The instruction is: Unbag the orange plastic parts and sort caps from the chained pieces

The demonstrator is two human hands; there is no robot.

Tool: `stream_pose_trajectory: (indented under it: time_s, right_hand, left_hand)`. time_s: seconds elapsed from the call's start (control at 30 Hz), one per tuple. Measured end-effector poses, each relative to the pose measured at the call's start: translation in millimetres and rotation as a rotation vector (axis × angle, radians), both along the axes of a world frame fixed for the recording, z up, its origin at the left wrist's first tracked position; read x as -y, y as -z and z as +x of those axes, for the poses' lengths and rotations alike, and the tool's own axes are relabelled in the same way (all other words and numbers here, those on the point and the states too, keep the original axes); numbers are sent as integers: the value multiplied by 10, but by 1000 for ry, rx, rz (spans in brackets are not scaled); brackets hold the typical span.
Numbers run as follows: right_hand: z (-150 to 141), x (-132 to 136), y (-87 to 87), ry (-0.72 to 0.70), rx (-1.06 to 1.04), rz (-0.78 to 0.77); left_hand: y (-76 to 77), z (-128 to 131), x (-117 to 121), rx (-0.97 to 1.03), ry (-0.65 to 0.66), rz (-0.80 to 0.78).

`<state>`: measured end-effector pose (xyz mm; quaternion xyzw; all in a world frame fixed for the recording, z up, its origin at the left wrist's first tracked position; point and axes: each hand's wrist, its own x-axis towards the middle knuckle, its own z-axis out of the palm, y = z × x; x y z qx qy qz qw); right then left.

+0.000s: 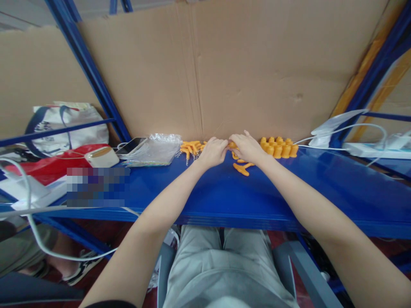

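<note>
My left hand [214,152] and my right hand [247,147] meet over the blue shelf, fingers closed. Between their fingertips shows a small orange plastic piece [232,145], mostly covered, so its shape is unclear. Left of my left hand lies a pile of orange handles with coiled metal ends [192,147], like corkscrews. Loose orange curved handles [241,169] lie under and in front of my right hand. Just right of it, orange bottle-shaped plastic pieces [279,148] stand upright in close rows.
Clear plastic bags [157,149] and a phone [133,145] lie to the left. Farther left are a red bag [64,160], a white power bank [102,157] and cables. Cardboard [224,64] walls the back; blue posts [86,68] flank it. Another person's leg [64,256] shows lower left.
</note>
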<state>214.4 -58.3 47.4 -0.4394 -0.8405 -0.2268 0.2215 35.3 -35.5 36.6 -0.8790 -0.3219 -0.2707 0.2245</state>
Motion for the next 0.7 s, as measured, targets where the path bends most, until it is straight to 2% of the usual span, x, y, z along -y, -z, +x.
stream_pose_trajectory:
  time_s: [0.2,0.47,0.6,0.7]
  right_hand:
    - [-4,-23,25,15,68,-67]
    - [-50,47,-50,62,66,-27]
    - [-46,27,-23,65,57,-14]
    - [-30,-10,12,49,53,-63]
  left_hand:
    - [12,-20,-15,-31,3,-12]
    - [12,63,19,71,-16,-74]
    - [32,69,10,95,-11,-72]
    - [46,51,2,72,-16,-56]
